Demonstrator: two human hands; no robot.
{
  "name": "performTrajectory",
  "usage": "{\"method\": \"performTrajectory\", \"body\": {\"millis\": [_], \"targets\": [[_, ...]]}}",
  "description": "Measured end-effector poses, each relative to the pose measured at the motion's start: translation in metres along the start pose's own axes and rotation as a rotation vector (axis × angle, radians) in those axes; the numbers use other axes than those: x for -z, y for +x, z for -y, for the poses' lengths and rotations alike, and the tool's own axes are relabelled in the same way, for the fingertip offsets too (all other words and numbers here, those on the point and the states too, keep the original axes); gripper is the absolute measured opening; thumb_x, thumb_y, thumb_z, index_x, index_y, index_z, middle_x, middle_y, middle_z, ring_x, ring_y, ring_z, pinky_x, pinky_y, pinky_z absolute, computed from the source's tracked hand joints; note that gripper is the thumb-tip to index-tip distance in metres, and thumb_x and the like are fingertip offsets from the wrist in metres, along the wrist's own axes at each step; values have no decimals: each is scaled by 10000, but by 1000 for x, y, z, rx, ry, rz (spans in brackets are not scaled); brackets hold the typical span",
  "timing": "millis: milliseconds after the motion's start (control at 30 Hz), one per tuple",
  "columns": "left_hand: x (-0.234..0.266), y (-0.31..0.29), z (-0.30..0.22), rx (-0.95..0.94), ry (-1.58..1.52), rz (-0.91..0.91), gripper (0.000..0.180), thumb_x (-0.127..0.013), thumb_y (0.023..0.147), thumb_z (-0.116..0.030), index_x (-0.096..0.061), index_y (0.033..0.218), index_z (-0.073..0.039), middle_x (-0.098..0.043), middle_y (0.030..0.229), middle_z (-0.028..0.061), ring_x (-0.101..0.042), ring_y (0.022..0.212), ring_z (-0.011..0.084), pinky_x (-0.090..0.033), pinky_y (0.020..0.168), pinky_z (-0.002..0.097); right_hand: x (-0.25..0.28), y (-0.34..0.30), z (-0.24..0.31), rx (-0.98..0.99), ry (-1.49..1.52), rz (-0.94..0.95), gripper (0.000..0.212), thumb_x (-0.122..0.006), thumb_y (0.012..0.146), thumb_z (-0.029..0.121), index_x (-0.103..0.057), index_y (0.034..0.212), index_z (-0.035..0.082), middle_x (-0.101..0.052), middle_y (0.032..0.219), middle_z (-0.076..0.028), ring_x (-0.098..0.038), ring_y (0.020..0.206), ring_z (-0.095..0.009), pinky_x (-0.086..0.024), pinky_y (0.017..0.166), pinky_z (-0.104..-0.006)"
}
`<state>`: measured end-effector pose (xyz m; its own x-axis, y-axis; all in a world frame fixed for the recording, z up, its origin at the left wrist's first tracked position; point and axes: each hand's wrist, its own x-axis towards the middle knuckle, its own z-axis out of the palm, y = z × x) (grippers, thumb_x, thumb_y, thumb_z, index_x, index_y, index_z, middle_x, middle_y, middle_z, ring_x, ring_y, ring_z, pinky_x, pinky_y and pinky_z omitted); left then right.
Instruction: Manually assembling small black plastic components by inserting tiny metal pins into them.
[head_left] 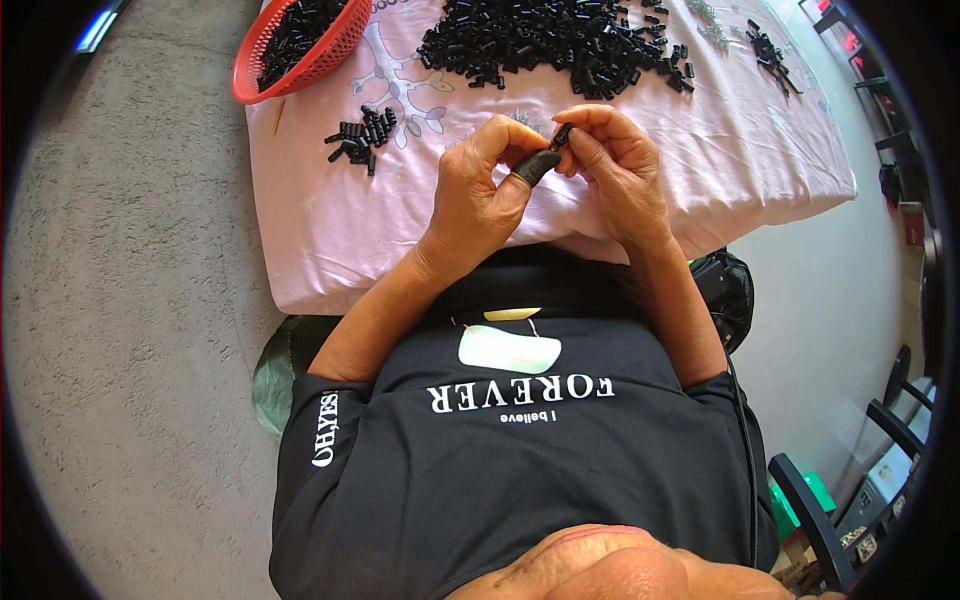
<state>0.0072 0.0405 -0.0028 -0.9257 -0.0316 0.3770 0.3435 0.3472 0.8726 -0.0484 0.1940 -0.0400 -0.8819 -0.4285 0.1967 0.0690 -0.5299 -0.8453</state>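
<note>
The person's bowed head (620,575) comes first, then the black cloth shirt with pale printing (520,450). From where I stand, both forearms reach up over the table's near edge. Below and outside the right forearm sits a glossy black bag (722,295).

The left hand (485,175) and right hand (622,170) meet fingertip to fingertip. The right pinches a small black ribbed piece (562,134) between thumb and forefinger; the left pinches at its near end, thumb wrapped in a dark finger cover (537,167), likely against rubbing. Working two-handed probably keeps so small a part steady.

Under the hands spreads a pink patterned cloth (330,235), perhaps there to cushion the parts. Left of them lies a loose cluster of short black pieces (362,137), seemingly kept apart from the rest. Just beyond the hands is a wide heap of black pieces (540,40), probably left within easy reach. Farther left stands a red perforated plastic basket (243,78), holding more; far right, a sparse black bunch (768,58).
</note>
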Motion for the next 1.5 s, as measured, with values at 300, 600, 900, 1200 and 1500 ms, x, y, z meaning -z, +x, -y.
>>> {"method": "performTrajectory", "body": {"millis": [300, 600, 900, 1200, 1500], "targets": [[-1, 3, -5, -115, 219, -6, 207, -677, 778, 32, -596, 960, -25, -627, 816, 97, -629, 717, 218, -511, 659, 309, 3, 2, 2, -55, 150, 16, 161, -569, 961, 59, -618, 1096, -15, -647, 825, -50, -598, 725, -75, -482, 662, -198], [1, 6, -4, -238, 287, 13, 291, -670, 736, 50, -590, 1001, -38, -605, 934, 113, -611, 744, 226, -517, 670, 312, 6, 3, -1, -141, 155, 2, 157, -571, 971, 125, -637, 1073, 26, -640, 762, -5, -557, 651, -33, -410, 581, -158], [6, 14, -8, -279, 361, 65, 376, -697, 716, 25, -594, 1072, -39, -605, 981, 125, -623, 854, 291, -525, 738, 361, 5, 4, -1, -148, 143, 3, 144, -579, 963, 118, -632, 1058, 24, -639, 805, -8, -547, 661, -31, -418, 583, -164], [10, 19, -15, -278, 418, 150, 414, -719, 722, -12, -588, 1114, -33, -598, 1000, 132, -615, 908, 321, -515, 784, 380, 2, 4, -1, -126, 177, -6, 243, -595, 943, 92, -554, 1168, 10, -646, 836, -30, -517, 664, -37, -403, 589, -178], [9, 13, -13, -334, 440, 99, 358, -716, 733, -15, -585, 1066, -26, -592, 974, 132, -610, 882, 320, -512, 759, 385, -1, 4, -2, -77, 128, 1, 244, -623, 911, 29, -661, 1151, 5, -672, 827, -37, -552, 707, -49, -408, 627, -179]]}}
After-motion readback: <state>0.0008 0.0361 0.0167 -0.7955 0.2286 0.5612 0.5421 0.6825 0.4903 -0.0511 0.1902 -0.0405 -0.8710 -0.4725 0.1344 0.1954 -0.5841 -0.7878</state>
